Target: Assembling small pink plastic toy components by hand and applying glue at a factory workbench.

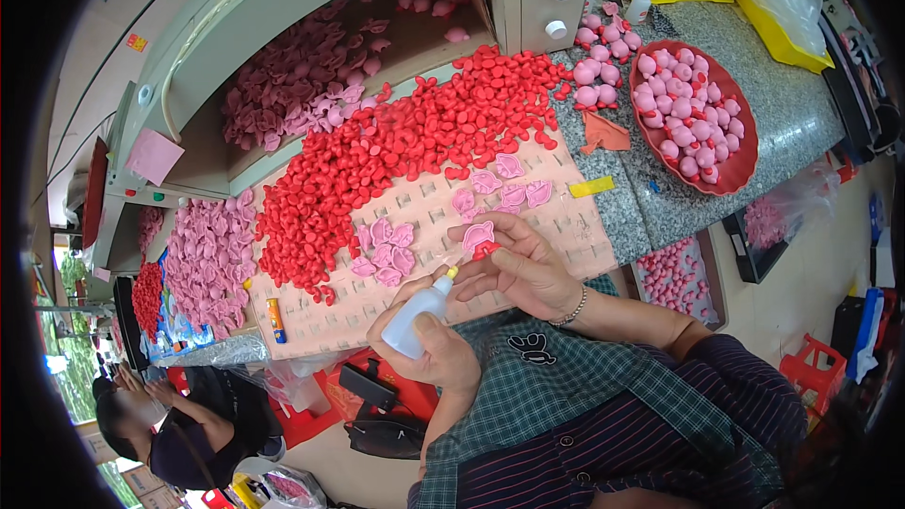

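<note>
Left hand [436, 351] is squeezing the glue bottle [415, 318]; right hand [523, 269] fingers are pinching the pink piece [478, 237] — keep the nozzle steady, dab sparingly

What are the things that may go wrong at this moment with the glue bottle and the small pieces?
1. The squeeze bottle in the left hand points at the right hand, so liquid may land on fingers instead of the pink piece.
2. The red pieces lie heaped near the bench edge; a bump may scatter them.
</note>
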Tool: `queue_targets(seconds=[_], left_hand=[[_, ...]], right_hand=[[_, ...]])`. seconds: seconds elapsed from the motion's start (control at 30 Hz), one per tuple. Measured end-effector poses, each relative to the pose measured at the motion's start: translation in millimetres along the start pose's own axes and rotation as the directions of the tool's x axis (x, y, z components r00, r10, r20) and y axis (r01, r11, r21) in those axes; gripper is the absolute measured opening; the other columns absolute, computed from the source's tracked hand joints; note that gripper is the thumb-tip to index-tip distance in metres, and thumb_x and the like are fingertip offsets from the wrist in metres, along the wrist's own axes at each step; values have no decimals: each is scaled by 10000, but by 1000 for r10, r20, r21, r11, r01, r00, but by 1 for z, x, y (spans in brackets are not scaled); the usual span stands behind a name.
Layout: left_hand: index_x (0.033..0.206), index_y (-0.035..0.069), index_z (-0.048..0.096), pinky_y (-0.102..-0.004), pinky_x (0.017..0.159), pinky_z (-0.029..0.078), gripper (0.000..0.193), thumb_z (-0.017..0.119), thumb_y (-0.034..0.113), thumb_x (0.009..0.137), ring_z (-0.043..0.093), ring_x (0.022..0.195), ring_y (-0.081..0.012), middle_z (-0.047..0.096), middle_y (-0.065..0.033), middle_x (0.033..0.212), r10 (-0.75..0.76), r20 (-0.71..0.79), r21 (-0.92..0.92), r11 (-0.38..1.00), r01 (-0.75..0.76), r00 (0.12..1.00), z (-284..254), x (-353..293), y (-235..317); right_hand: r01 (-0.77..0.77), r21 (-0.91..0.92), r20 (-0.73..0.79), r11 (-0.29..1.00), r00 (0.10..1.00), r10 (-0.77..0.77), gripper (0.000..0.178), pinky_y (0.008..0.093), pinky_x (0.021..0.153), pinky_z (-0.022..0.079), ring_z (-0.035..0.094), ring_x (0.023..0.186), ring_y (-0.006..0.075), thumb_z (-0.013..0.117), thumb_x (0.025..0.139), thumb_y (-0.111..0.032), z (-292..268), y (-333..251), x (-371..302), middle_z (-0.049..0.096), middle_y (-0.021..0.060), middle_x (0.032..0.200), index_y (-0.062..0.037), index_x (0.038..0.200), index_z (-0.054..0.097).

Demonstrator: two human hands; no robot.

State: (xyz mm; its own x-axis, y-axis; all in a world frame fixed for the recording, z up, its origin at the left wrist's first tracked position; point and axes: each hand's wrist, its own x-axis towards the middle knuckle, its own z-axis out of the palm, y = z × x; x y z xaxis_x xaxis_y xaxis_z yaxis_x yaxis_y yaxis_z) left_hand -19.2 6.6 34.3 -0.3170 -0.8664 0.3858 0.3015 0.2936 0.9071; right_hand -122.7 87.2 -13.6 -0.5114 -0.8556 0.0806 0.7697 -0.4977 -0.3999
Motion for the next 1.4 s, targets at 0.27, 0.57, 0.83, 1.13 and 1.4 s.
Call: queue_targets(seconds=[0.27, 0.57, 0.83, 1.13, 1.4], left_hand=[[1084, -14, 355, -493, 859, 552, 208, 491, 74, 953, 655, 924, -382, 588, -289, 1008, 29, 34, 73, 997, -32, 999, 3, 1, -2], [1106, -62, 425, -432, 854, 572, 262, 547, 118, 960, 666, 926, -332, 622, -262, 1045, 87, 30, 155, 984, -91, 996, 4, 1, 1], [1104, -10, 357, -469, 893, 530, 232, 527, 38, 954, 656, 953, -352, 592, -281, 1041, 26, 88, 212, 976, -45, 996, 1, 1, 8], [1095, -16, 358, -467, 886, 540, 234, 536, 51, 960, 659, 969, -360, 587, -274, 1051, 9, 90, 215, 976, -28, 996, 2, 1, 10], [1093, -18, 355, -458, 881, 548, 248, 546, 55, 952, 661, 966, -362, 587, -278, 1041, 47, 125, 203, 977, -72, 991, 0, 1, 10]], right_hand=[[32, -53, -20, 998, 999, -33, 443, 533, 889, 572, 634, 1126, 387, 430, 1038, -84, 3, -1, 0, 355, 213, 1505, -138, 1459, 302], [42, -110, -48, 993, 998, -47, 435, 524, 883, 577, 646, 1107, 381, 438, 1036, -89, 6, 1, 0, 357, 206, 1504, -123, 1446, 299], [32, -133, -56, 991, 998, -40, 433, 514, 874, 582, 645, 1106, 389, 447, 1034, -95, 7, 0, -1, 359, 207, 1502, -112, 1440, 299], [39, -120, -48, 992, 998, -45, 428, 518, 874, 582, 648, 1101, 385, 446, 1036, -103, 5, 1, -1, 364, 210, 1501, -118, 1440, 306], [40, -87, -42, 995, 998, -44, 430, 523, 874, 581, 659, 1084, 357, 448, 1038, -107, 6, 0, 0, 371, 212, 1496, -127, 1445, 311]])
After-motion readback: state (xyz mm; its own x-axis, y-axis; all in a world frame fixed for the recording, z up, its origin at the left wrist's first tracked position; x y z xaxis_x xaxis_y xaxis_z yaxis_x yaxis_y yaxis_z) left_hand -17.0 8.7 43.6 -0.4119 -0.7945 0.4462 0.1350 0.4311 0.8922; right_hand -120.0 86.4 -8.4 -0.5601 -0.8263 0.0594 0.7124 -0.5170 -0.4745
